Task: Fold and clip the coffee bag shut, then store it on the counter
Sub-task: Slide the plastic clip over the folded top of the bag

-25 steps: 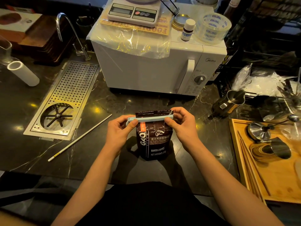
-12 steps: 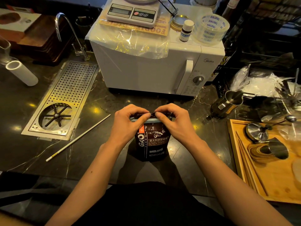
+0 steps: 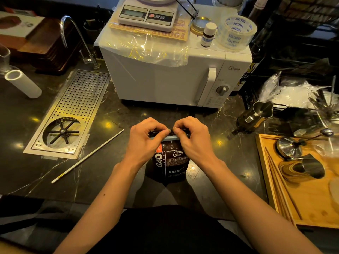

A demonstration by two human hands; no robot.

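A dark brown coffee bag (image 3: pixel 170 163) stands upright on the black marble counter (image 3: pixel 113 173), in front of me at the centre. A pale blue clip (image 3: pixel 170 138) runs across the bag just below its folded top edge. My left hand (image 3: pixel 146 142) pinches the left half of that top edge, thumb and fingers closed on it. My right hand (image 3: pixel 192 140) pinches the right half the same way. The fingertips of both hands almost meet at the middle. Much of the clip and the bag's top is hidden by my fingers.
A white microwave (image 3: pixel 174 76) stands just behind the bag, with a scale (image 3: pixel 146 14) and tape roll (image 3: pixel 236 32) on top. A steel drip tray (image 3: pixel 67 114) and a thin white stick (image 3: pixel 88 155) lie at left. A wooden tray (image 3: pixel 308 197) and metal jug (image 3: pixel 256 114) sit at right.
My hands moved inward from the ends of the clip toward the middle of the bag's top and now press down on the folded edge. The bag stays in place.
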